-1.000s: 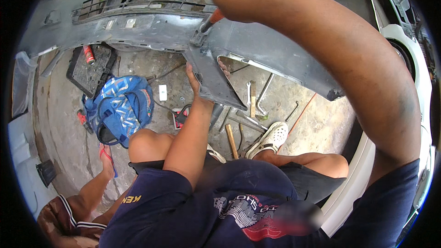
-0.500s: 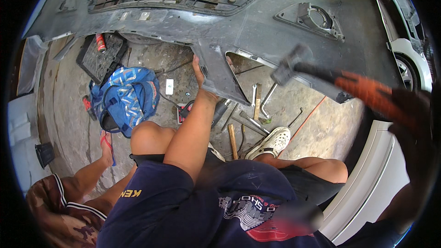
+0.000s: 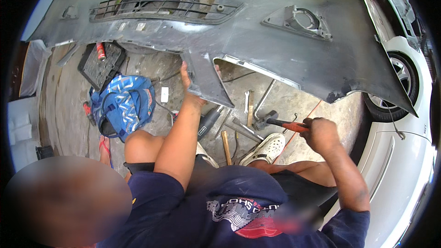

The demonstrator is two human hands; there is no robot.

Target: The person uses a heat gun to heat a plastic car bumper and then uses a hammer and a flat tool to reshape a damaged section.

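A large grey car bumper (image 3: 257, 41) stretches across the far side, its inner face toward me, with a grille opening and a round lamp mount. My left hand (image 3: 187, 82) is wrapped around its narrow downward arm, thumb on one side and fingertips showing on the other. My right hand (image 3: 321, 135) is closed on the orange and black handle of a hammer (image 3: 267, 121). The hammer's dark head is low, over the tools on the floor and apart from the bumper.
A spanner (image 3: 246, 102), a wooden-handled brush (image 3: 250, 108), a wooden handle (image 3: 226, 147) and several metal bars lie by my shoe (image 3: 266, 149). A blue bag (image 3: 126, 105) and black tray (image 3: 102, 64) are left. Another person (image 3: 69, 197) is close left; a white car (image 3: 395, 156) stands right.
My right hand has brought the hammer from raised at the right down toward the floor tools. The left hand keeps its hold. The other person's head has come into view at lower left.
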